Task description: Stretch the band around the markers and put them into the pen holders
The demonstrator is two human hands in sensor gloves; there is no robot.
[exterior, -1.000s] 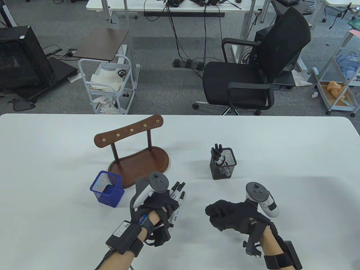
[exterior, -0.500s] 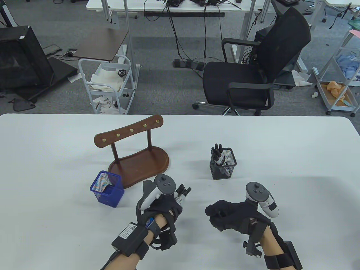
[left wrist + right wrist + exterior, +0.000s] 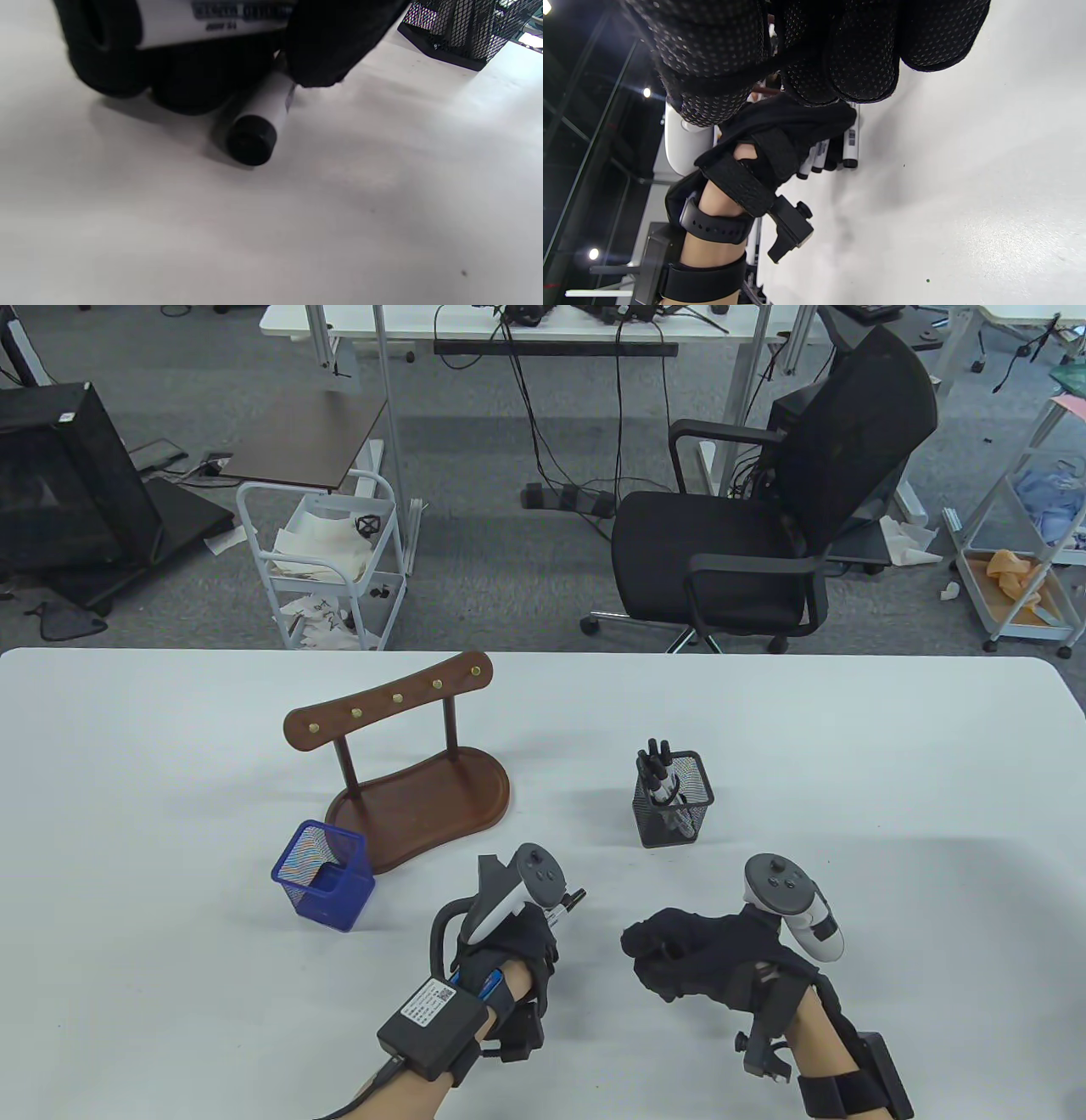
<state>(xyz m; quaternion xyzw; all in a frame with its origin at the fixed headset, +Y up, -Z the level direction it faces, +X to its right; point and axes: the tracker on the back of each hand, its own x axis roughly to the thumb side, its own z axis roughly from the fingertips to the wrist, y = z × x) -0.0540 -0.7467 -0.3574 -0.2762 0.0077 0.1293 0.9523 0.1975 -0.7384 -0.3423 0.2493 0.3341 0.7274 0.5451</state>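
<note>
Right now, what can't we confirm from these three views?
- Band on the markers: the left hand covers the bundle's middle in all views.
- Marker count in that grip: table view shows only tips, left wrist view is blurred, right wrist view partly blocked.
- Right hand contents: curled fingers hide the palm.
- Blue holder bottom: hidden by its mesh walls, table view.

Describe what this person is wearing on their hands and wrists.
Both the left hand and the right hand wear black fabric gloves with dotted fingertips. A white-and-grey tracker sits on each. Black straps hold black boxes on the forearms; the left box carries a white label and a cable.
</note>
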